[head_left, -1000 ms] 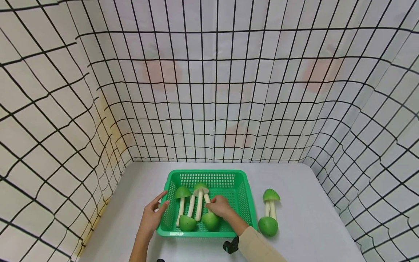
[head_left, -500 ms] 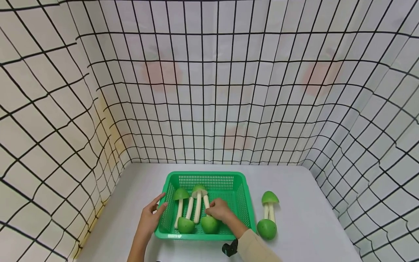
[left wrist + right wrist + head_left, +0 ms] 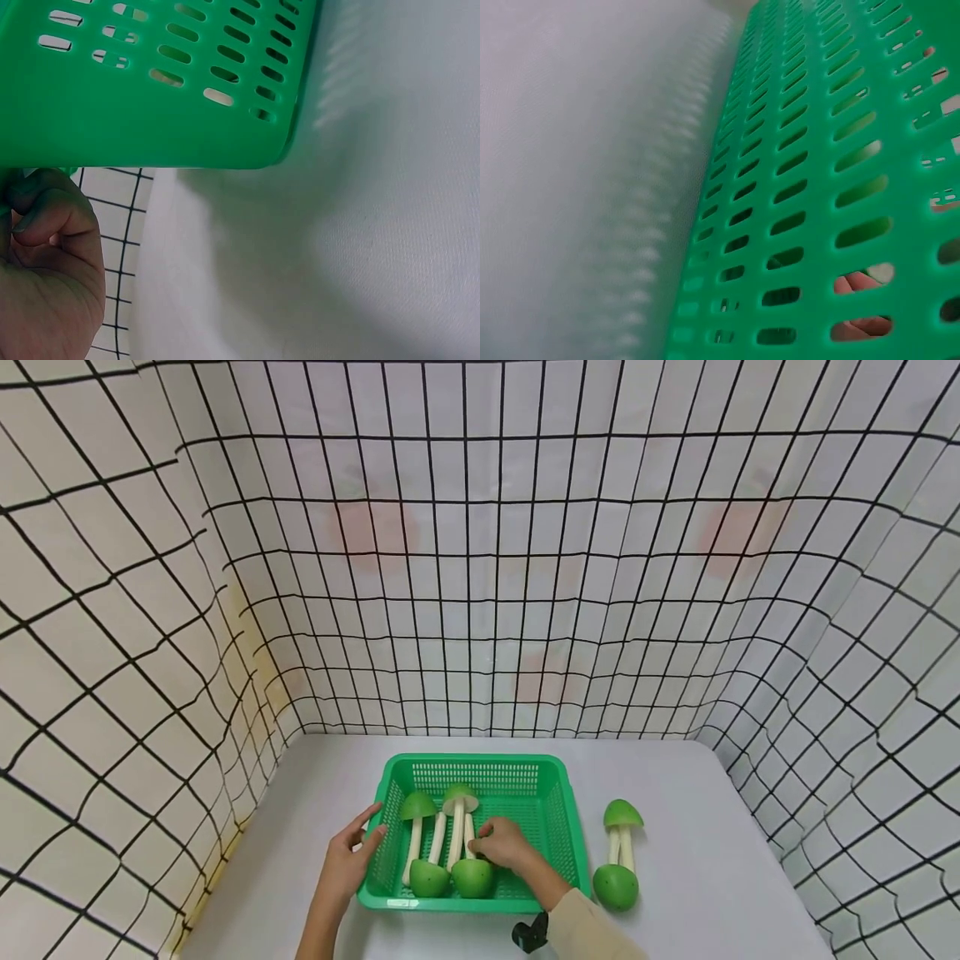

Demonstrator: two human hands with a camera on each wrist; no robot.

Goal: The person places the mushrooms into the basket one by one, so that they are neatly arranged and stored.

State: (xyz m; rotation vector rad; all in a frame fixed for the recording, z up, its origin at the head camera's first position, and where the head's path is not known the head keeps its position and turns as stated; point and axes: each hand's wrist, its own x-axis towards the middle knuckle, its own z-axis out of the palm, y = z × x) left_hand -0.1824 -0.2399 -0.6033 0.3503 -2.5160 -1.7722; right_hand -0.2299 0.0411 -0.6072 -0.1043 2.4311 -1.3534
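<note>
A green plastic basket [image 3: 555, 802] with slotted walls stands on the table, holding several toy mushrooms with green caps and cream stems. My right hand [image 3: 506, 843] reaches over the front rim and pinches the stem of the rightmost mushroom [image 3: 472, 878], whose cap faces the front. Immediately left lies a mushroom [image 3: 459, 800] with its cap to the back. In the right wrist view, bits of my fingers [image 3: 861, 328] show through the slots. My left hand [image 3: 347, 860] holds the basket's left rim, thumb at the inner side; the left wrist view shows its curled fingers [image 3: 56, 217] beside the rim.
Two more mushrooms lie on the table right of the basket, one [image 3: 622, 814] with its cap back and one [image 3: 617, 887] with its cap forward. Black netting [image 3: 495, 610] over white sheets encloses the back and sides of the white table [image 3: 697, 827].
The rightmost mushroom has shifted left with my right hand, its stem straightening close against the neighbouring stem. My left hand has stayed at the basket rim.
</note>
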